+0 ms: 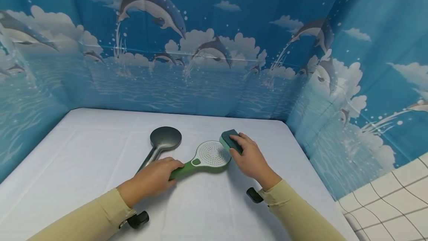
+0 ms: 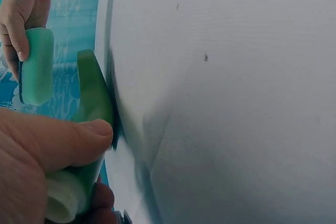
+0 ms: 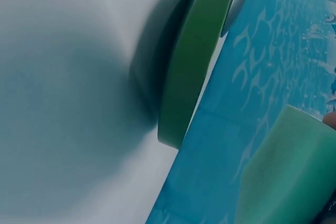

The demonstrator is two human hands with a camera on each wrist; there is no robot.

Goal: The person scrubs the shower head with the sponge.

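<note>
My left hand [image 1: 152, 177] grips the handle of a green shower head [image 1: 214, 153], whose white, dotted spray face is turned upward. In the left wrist view, the thumb lies along the green handle [image 2: 94, 95], near its hollow end. A two-layer sponge [image 1: 233, 139], light green with a dark scouring pad, is held by my right hand [image 1: 250, 159] at the far right of the spray face. Both wrist views show a gap between the sponge [image 3: 289, 169] and the shower head [image 3: 197, 61]. The light green side faces the shower head; the dark pad is on the fingers' side.
A dark grey shower head [image 1: 166, 138] with a shiny handle lies behind my left hand on the white-covered table [image 1: 197, 211]. Blue dolphin-print curtains [image 1: 214, 96] stand around the back and sides. White tiles [image 1: 394, 196] show at the lower right.
</note>
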